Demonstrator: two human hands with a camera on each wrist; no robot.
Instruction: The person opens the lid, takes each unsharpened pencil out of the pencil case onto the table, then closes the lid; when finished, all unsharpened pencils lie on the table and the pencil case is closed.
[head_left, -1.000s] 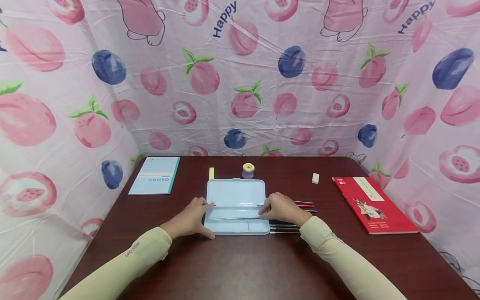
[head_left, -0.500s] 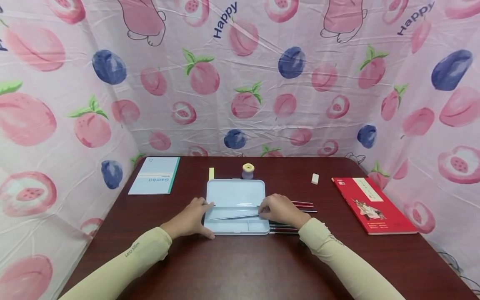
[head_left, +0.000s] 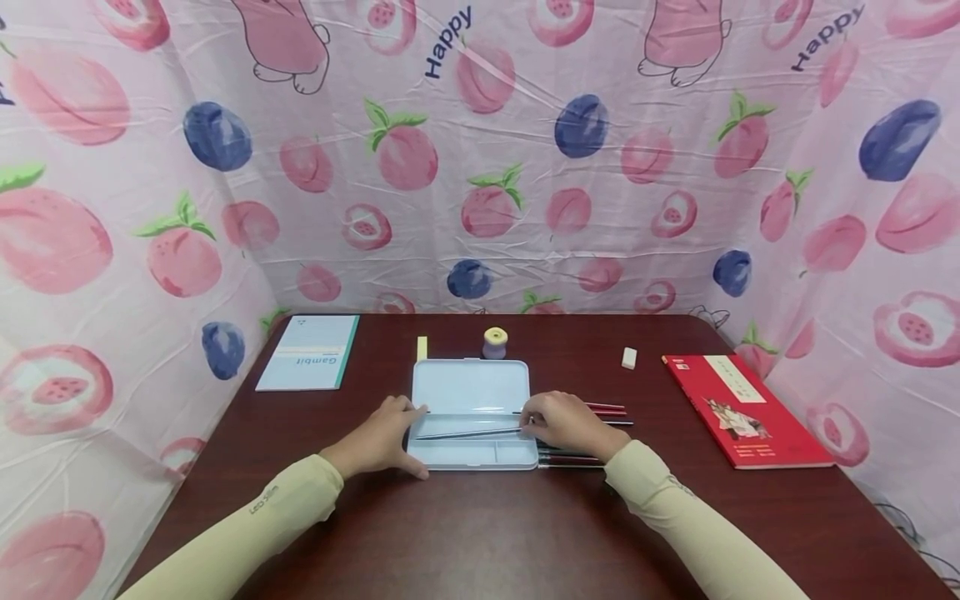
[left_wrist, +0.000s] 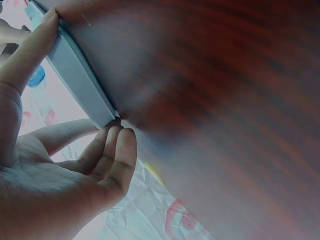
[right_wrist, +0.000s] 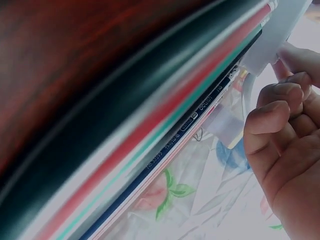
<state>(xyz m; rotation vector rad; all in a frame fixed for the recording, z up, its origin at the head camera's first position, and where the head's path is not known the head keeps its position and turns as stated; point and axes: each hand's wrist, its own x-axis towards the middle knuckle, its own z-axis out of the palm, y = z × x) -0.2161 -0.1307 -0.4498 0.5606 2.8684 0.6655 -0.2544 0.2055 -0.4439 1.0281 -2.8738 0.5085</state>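
Observation:
A light blue pencil box [head_left: 471, 385] lies with its lid raised towards the far side. My left hand [head_left: 377, 439] holds its left end, thumb at the near corner and fingers farther back; the left wrist view shows thumb and fingertips against the box [left_wrist: 77, 80]. Over the box's inside, my right hand [head_left: 564, 421] pinches the right end of a thin dark pencil [head_left: 468, 434], which slants slightly down to the left. In the right wrist view the fingers are curled by the box's edge, and the held pencil is hidden behind them.
Several pencils [head_left: 573, 459] stick out to the right of the box. Behind it are a yellow strip [head_left: 422, 347] and a yellow-and-purple spool-shaped thing [head_left: 495, 342]. A white eraser [head_left: 629, 358] and red book [head_left: 750, 412] lie right, a Gambit notebook [head_left: 307, 352] left.
The pencil in my right hand has turned slightly and its left tip has shifted a little to the left over the box. My left hand stays at the box's end.

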